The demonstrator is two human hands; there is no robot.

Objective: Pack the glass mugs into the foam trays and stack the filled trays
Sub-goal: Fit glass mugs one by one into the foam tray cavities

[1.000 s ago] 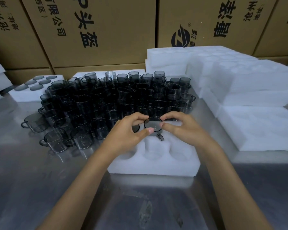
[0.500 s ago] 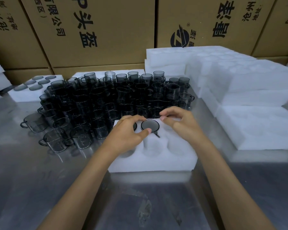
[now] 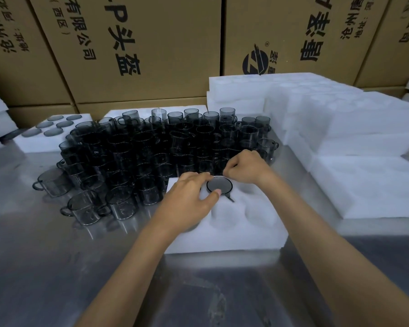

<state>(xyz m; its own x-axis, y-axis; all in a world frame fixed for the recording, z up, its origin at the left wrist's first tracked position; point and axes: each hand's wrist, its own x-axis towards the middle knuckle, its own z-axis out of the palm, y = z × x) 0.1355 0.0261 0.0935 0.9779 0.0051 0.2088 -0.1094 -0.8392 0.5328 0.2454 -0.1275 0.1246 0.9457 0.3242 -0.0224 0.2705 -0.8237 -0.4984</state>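
Observation:
A white foam tray with round pockets lies on the steel table in front of me. One smoky glass mug sits sunk in a back-row pocket, its handle pointing toward me. My left hand lies over the tray's left side, thumb and fingertips on that mug's rim. My right hand is at the tray's far edge, fingers curled down toward the loose mugs; its fingertips are hidden. A dense crowd of several dark glass mugs stands behind and left of the tray.
A filled foam tray sits at the back left. Stacks of empty foam trays rise at the right, with a flat one beside my tray. Cardboard boxes wall off the back. Bare steel table lies near me.
The mug went from held above the tray down into its pocket. My right hand left the mug and moved back toward the loose mugs. My left hand stayed on the rim.

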